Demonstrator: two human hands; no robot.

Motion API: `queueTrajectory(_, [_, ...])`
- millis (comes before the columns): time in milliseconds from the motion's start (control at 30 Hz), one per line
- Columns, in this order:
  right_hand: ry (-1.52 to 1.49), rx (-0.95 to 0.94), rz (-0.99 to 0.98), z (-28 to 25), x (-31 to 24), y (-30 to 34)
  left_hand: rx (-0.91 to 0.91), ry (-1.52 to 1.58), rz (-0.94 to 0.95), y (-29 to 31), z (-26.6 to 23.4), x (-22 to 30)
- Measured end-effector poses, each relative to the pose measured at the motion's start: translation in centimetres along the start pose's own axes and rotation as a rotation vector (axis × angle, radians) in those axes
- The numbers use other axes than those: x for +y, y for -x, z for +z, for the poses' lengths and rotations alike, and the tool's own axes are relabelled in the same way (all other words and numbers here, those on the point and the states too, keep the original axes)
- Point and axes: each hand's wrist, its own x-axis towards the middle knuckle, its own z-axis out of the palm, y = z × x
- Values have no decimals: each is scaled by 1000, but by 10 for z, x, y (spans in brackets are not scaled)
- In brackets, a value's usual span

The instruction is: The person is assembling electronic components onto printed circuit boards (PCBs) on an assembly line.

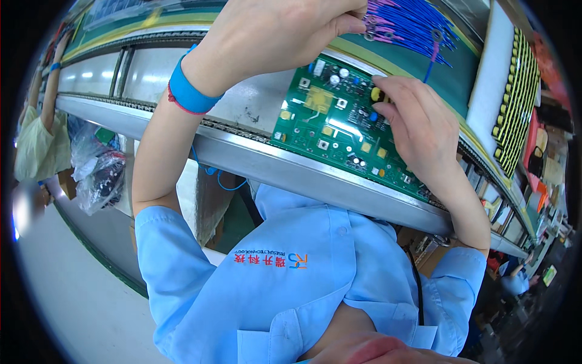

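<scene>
A green circuit board (309,130) lies on the conveyor rails in front of me, crowded with white-topped capacitors, yellow patches and small chips. My right hand (421,118) reaches over its right part, thumb and forefinger closed around a round yellow-and-black coil (377,95) at the board's surface. Beyond the board, my left hand (285,33) is raised with its fingertips pinched together beside a bundle of blue wires (418,30) with pink sleeves and ring terminals. Whatever is between those fingertips, if anything, is hidden. A blue band (191,85) circles my left wrist.
Rows of yellow-and-black coils (515,91) stand on a white foam sheet (488,79) at the right. The metal conveyor rail (254,155) runs along my front. A plastic bag (100,173) hangs at the left, near another person's arm (51,79). A blue cord (227,187) dangles below the rail.
</scene>
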Motion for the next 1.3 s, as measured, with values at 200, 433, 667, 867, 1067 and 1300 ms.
queueTrajectory(200, [66, -167, 87, -8, -8, -11, 81, 32, 51, 14, 4, -14])
queueTrajectory(433, [49, -290, 108, -10, -16, -23, 10, -13, 60, 22, -8, -12])
queueTrajectory(667, [54, -312, 169, -9, -17, -24, -105, 63, 32, 18, -12, -9])
queueTrajectory(867, [-2, -288, 115, -11, -11, -21, -196, 62, -20, 20, -16, -8])
queueTrajectory(1067, [-98, -208, 103, -24, -11, -14, -322, 11, 19, 17, -9, -5])
queueTrajectory(1300, [-135, -203, 186, -27, -4, 0, -370, -99, 38, 15, -4, 0])
